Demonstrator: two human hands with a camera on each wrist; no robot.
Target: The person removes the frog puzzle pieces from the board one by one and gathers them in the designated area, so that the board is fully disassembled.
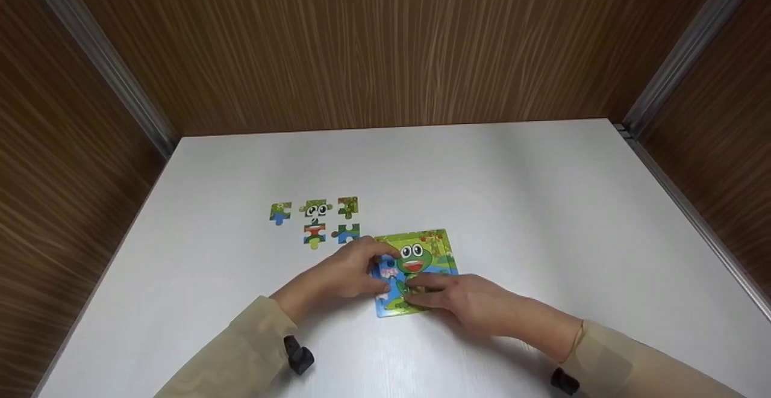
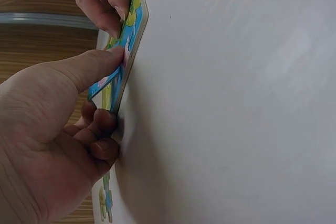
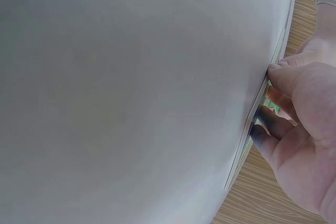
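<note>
A square frog puzzle in a green-bordered tray lies flat on the table, its picture filled in around the frog's face. At its left side, my left hand pinches a blue and pink puzzle piece, which stands tilted above the tray in the left wrist view. From the right, my right hand reaches over the tray with extended fingers touching the frog's lower body. The right wrist view shows the right thumb by the tray's edge; the fingertips' contact there is partly hidden.
Several loose puzzle pieces lie behind and left of the tray, among them an eyes piece, a red-mouth piece and a blue-green corner piece. Brown wood-grain panels enclose the white table at the back and sides.
</note>
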